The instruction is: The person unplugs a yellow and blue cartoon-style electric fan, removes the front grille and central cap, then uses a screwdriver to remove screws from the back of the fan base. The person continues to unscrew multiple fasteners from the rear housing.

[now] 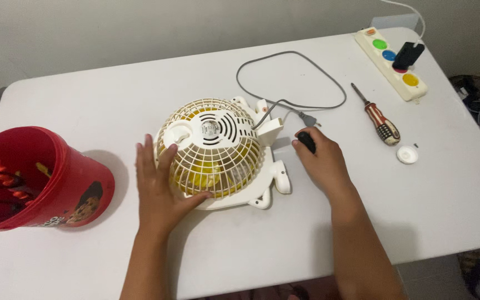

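On the table [84,94], the left hand [159,186] lies spread against the fan [218,153]; the right hand [320,161] grips a black handle [306,141], tip hidden.

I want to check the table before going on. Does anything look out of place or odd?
Yes. The small white fan lies face down on the table, not upright. A tiny screw lies loose beside a round white cap, near the screwdriver. Nothing looks spilled or broken.

1 head-worn view looks steeply down from near onto the white table [84,100], facing its far wall edge.
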